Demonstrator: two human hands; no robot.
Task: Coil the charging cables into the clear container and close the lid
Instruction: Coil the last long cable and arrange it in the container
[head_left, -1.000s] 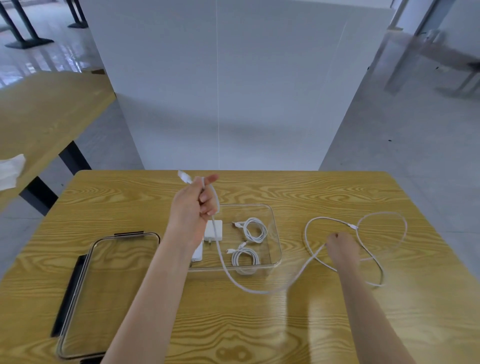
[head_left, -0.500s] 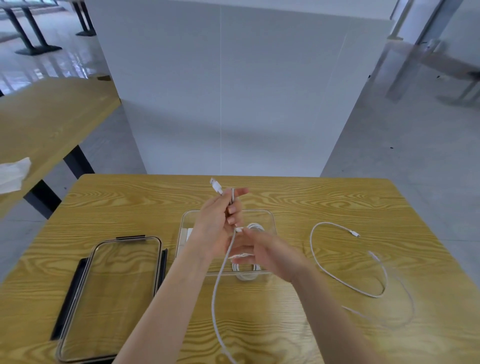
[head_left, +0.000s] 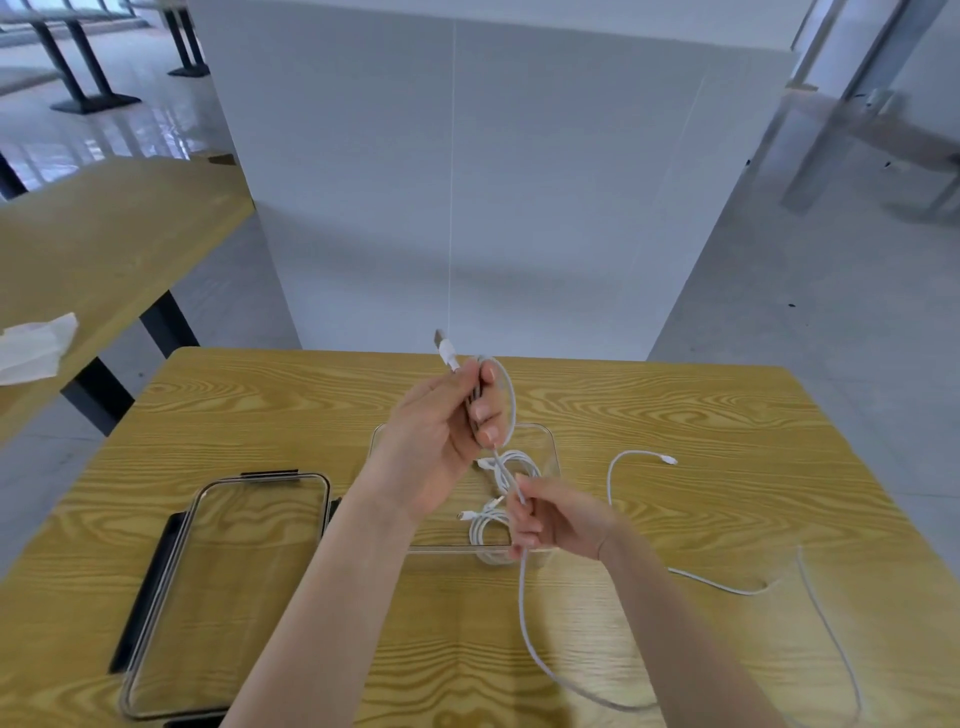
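Above the clear rectangular plastic container (head_left: 550, 441) – two coiled white cables (head_left: 488, 525) inside – the left hand (head_left: 436, 441) grips the long white charging cable (head_left: 524, 613) near its plug, the right hand (head_left: 556, 525) pinches it lower, and the clear black-clipped lid (head_left: 228, 582) lies left on the wooden table (head_left: 675, 415)

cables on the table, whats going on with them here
A person is winding a white cable by hand above the clear container. The left hand grips the plug end with one loop formed; the right hand pinches the cable lower down, and the rest trails over the wooden table. Two coiled cables already lie inside. The lid rests apart, left of the container.
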